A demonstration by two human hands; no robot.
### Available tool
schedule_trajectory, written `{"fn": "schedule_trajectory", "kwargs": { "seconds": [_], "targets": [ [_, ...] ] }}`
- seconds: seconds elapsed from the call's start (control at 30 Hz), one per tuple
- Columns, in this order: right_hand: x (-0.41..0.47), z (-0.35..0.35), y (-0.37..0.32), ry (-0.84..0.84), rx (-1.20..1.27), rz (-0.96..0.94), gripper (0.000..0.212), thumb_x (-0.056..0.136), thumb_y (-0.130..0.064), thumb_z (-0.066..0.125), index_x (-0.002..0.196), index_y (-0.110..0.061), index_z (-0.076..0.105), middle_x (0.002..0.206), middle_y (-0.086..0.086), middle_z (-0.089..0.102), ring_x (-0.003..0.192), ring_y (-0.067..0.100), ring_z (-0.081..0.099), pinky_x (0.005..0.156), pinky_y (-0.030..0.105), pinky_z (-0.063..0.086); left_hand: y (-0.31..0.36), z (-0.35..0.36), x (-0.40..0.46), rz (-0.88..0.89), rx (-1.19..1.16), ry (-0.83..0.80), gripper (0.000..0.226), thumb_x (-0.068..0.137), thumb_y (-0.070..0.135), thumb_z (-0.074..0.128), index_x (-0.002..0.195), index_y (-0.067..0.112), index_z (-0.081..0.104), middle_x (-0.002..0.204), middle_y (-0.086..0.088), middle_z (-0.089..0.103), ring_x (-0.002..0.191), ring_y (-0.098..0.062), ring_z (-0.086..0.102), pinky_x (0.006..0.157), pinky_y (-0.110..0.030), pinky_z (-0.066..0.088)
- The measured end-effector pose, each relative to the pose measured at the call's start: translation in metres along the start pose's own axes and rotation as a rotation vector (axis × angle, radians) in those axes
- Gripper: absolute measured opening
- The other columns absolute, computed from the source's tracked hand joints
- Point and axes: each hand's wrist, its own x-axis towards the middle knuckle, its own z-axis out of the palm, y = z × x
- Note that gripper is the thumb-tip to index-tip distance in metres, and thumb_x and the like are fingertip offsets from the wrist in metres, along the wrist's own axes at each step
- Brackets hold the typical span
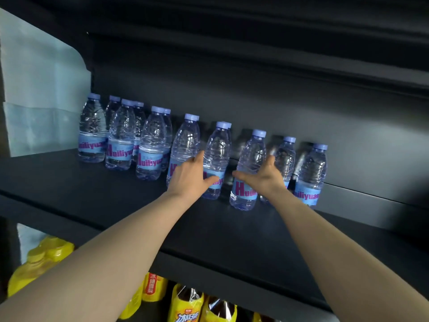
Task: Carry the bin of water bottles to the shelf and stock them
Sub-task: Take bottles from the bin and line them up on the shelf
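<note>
Both bare forearms fill the near foreground, reaching up and away over the front lip of the dark shelf [92, 182] toward the row of water bottles [151, 145] standing at its back. Below, on a lower level, yellow-labelled drink bottles [185, 303] sit packed together; no bin shows in this view.

At the end of the reach, the left hand [189, 174] lies against the lower body of one upright bottle [185, 140], fingers spread and fairly straight, thumb stretching across toward the label of the neighbouring bottle [217, 156]. Whether the fingers wrap behind the bottle is hidden, so it reads as a push or steadying touch rather than a grip. The right hand [262, 177] is likewise flat and open-fingered, its palm pressed on the blue label of the nearest bottle on that side [251, 163], thumb pointing toward the left hand.

Every bottle stands with its long axis vertical, cap up, and the row runs diagonally: farther away at the left, closer at the right. The two touched bottles sit directly ahead of the palms, slightly forward of the ones behind. My judgement is that stocking is nearly done, and any coming move is a straight push away from the body, low on the bottles so they slide without tipping.
</note>
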Motion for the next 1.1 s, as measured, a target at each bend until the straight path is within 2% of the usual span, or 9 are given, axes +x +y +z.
{"fn": "schedule_trajectory", "kwargs": {
  "seconds": [0.1,0.2,0.27,0.4,0.53,0.7,0.9,1.1],
  "targets": [
    [-0.004,0.006,0.012,-0.098,0.067,0.081,0.084,0.075,-0.037,0.080,0.136,-0.007,0.029,0.130,0.009,0.055,0.114,0.027,0.055,0.082,0.028,0.041,0.003,0.006,0.002,-0.069,-0.049,-0.055,0.076,0.082,0.053,0.071,0.139,0.014,0.039,0.105,-0.009,0.068,0.100,-0.032,0.066,0.082,-0.044,0.056],
    [-0.006,0.007,0.014,-0.056,0.049,0.068,0.083,0.074,-0.041,0.081,0.134,-0.008,0.033,0.118,0.006,0.056,0.107,0.027,0.057,0.076,0.027,0.040,0.004,0.010,0.006,-0.132,-0.095,-0.107,0.070,0.076,0.055,0.076,0.125,0.016,0.046,0.107,-0.008,0.068,0.102,-0.032,0.065,0.085,-0.044,0.055],
    [-0.007,0.008,0.014,-0.029,0.021,0.060,0.081,0.073,-0.044,0.080,0.130,-0.009,0.035,0.105,0.002,0.052,0.098,0.025,0.056,0.073,0.028,0.038,0.006,0.014,0.006,-0.176,-0.144,-0.139,0.074,0.072,0.056,0.079,0.124,0.015,0.044,0.111,-0.007,0.066,0.104,-0.031,0.064,0.087,-0.044,0.055],
    [-0.009,0.009,0.015,0.000,0.005,0.040,0.078,0.074,-0.046,0.079,0.126,-0.009,0.035,0.099,0.000,0.049,0.087,0.022,0.049,0.071,0.029,0.037,0.007,0.017,0.007,-0.207,-0.150,-0.144,0.071,0.073,0.052,0.080,0.118,0.014,0.041,0.109,-0.008,0.064,0.100,-0.031,0.064,0.084,-0.045,0.055],
    [-0.011,0.009,0.016,0.011,0.008,0.033,0.080,0.073,-0.046,0.080,0.127,-0.008,0.035,0.100,0.001,0.052,0.086,0.021,0.049,0.071,0.029,0.038,0.006,0.012,0.005,-0.187,-0.140,-0.165,0.066,0.074,0.050,0.079,0.115,0.014,0.042,0.107,-0.007,0.063,0.099,-0.030,0.063,0.081,-0.042,0.055],
    [-0.017,0.007,0.013,0.027,0.005,0.039,0.079,0.071,-0.048,0.081,0.125,-0.010,0.037,0.110,0.004,0.057,0.093,0.023,0.054,0.073,0.029,0.038,0.006,0.007,0.001,-0.182,-0.175,-0.196,0.069,0.070,0.053,0.080,0.116,0.017,0.043,0.111,-0.005,0.063,0.103,-0.029,0.062,0.086,-0.044,0.054],
    [-0.020,0.014,0.014,0.060,0.001,0.031,0.083,0.070,-0.054,0.080,0.124,-0.010,0.037,0.121,0.008,0.061,0.108,0.028,0.060,0.074,0.031,0.043,0.008,0.005,-0.004,-0.193,-0.171,-0.200,0.077,0.075,0.052,0.077,0.130,0.014,0.039,0.117,-0.006,0.061,0.110,-0.030,0.059,0.083,-0.037,0.047],
    [-0.022,0.015,0.017,0.044,-0.020,0.020,0.082,0.073,-0.057,0.077,0.126,-0.009,0.035,0.118,0.010,0.061,0.105,0.030,0.060,0.073,0.032,0.042,0.009,-0.005,-0.010,-0.170,-0.138,-0.211,0.074,0.077,0.051,0.076,0.132,0.015,0.041,0.123,-0.006,0.060,0.114,-0.030,0.058,0.092,-0.040,0.049]
  ]
}}
